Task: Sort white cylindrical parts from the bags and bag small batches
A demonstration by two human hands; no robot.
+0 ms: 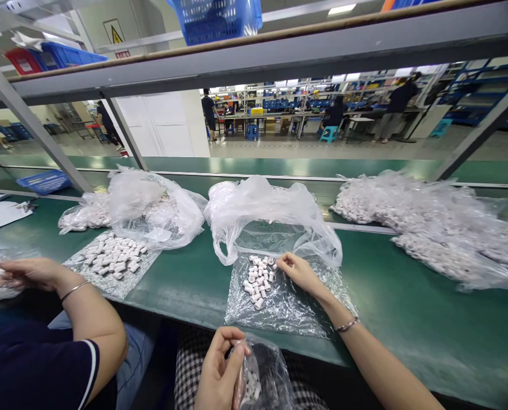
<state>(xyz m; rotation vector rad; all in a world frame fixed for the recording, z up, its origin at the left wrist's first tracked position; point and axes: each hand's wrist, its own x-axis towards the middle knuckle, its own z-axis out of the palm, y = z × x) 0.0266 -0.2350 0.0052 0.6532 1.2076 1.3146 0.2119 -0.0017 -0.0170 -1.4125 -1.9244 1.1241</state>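
- Clear plastic is pinched at the near edge of the bench: a small bag [260, 378], partly filled with small white pieces, is held over the lap by the left hand [217, 370], whose fingers are closed on the bag's mouth.
- Just past the near edge, a crinkled clear sheet [288, 310] is spread flat on the green bench [386, 296]; a small heap of white cylindrical parts [259, 279] is gathered on its far half.
- The right hand [299, 273] is stretched out over that sheet, its fingertips [281, 261] drawn together at the right side of the heap and touching the parts; whether one is gripped cannot be told.
- At the near left corner, a co-worker's arm [87, 319] with a thin bangle is laid across the bench edge, the hand resting on another bag.
- Beside it, a second sheet with a larger heap of white parts [113, 259] is laid out.
- Farther in, an opened white bag [262, 213] is slumped just behind the sheet, and a second bulging bag [151, 208] is set to its left.
- Toward the far right edge, a long pile of filled packets [433, 228] is stacked.
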